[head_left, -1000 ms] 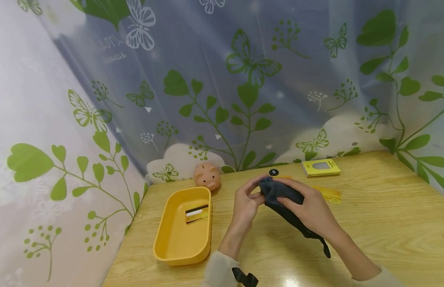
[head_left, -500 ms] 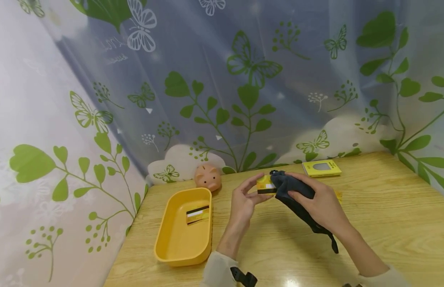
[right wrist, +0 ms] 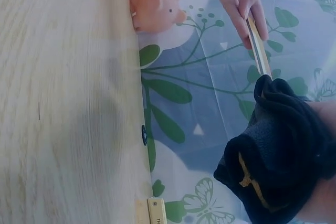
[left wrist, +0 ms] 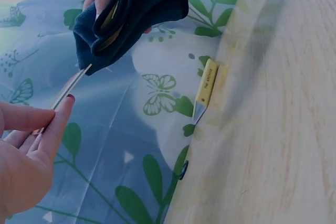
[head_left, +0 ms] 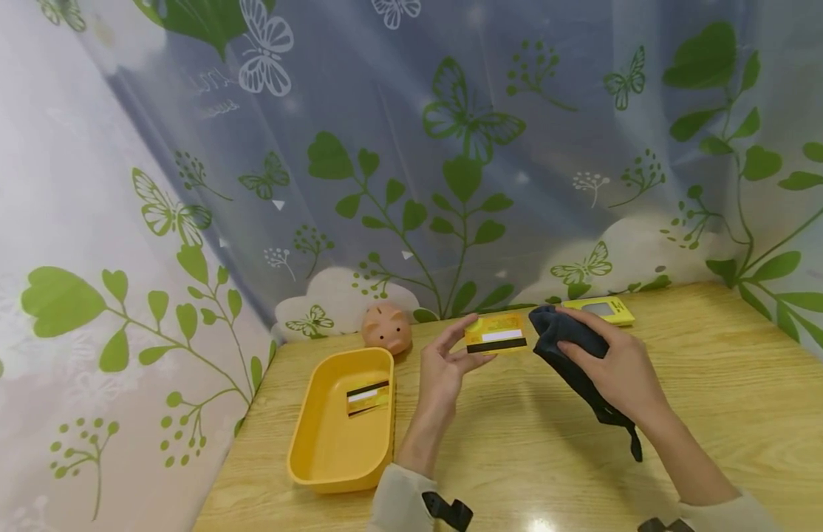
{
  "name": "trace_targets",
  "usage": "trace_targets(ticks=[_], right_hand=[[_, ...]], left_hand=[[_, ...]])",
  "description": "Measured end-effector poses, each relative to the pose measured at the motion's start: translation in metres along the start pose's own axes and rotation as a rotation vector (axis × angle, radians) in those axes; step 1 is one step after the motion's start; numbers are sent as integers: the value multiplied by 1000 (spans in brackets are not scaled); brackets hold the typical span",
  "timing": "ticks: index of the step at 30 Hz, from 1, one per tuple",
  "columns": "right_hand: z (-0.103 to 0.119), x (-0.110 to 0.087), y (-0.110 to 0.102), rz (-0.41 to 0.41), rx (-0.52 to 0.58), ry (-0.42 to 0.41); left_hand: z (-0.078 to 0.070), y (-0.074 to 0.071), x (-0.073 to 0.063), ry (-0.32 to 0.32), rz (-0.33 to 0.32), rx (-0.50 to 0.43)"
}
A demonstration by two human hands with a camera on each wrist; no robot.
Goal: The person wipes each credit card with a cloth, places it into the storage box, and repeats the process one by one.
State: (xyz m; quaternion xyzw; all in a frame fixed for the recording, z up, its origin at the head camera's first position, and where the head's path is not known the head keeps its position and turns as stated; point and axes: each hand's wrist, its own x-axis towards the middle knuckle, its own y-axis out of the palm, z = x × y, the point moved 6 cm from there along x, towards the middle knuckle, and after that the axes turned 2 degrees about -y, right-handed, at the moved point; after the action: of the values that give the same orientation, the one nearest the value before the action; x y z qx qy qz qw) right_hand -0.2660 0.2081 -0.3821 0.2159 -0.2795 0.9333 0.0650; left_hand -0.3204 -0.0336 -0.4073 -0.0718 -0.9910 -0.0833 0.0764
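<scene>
In the head view my left hand (head_left: 441, 380) pinches a yellow bank card (head_left: 498, 336) by its left end, the black stripe and white strip facing me. My right hand (head_left: 624, 373) grips a dark blue cloth pouch (head_left: 571, 347) with a thin strap dangling below. Only a small gap separates card and pouch there. Seen edge-on, the card (left wrist: 68, 90) points at the pouch in the left wrist view. Yellowish edges show inside the folds of the pouch (right wrist: 283, 140) in the right wrist view; what they belong to is unclear.
A yellow plastic tray (head_left: 332, 454) stands at the left with striped cards (head_left: 368, 399) in it. Behind it sits a pink piggy bank (head_left: 387, 330). A yellow box (head_left: 611, 312) lies at the table's back, partly behind the right hand. A small round black object (right wrist: 144, 135) is near the back edge.
My left hand has drawn the yellow card out of the pouch, which hid it a second ago. The right hand has moved right with the pouch.
</scene>
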Motion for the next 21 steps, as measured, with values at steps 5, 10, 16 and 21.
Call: trace_targets(ticks=[5, 10, 16, 21], right_hand=[[3, 1, -4, -19, 10, -10], [8, 3, -12, -50, 10, -34], [6, 2, -24, -86, -6, -28], [5, 0, -30, -92, -5, -10]], left_hand=[[-8, -6, 2, 15, -24, 16], [-21, -23, 3, 48, -122, 20], [-41, -62, 1, 106, -237, -10], [-52, -101, 0, 112, -284, -43]])
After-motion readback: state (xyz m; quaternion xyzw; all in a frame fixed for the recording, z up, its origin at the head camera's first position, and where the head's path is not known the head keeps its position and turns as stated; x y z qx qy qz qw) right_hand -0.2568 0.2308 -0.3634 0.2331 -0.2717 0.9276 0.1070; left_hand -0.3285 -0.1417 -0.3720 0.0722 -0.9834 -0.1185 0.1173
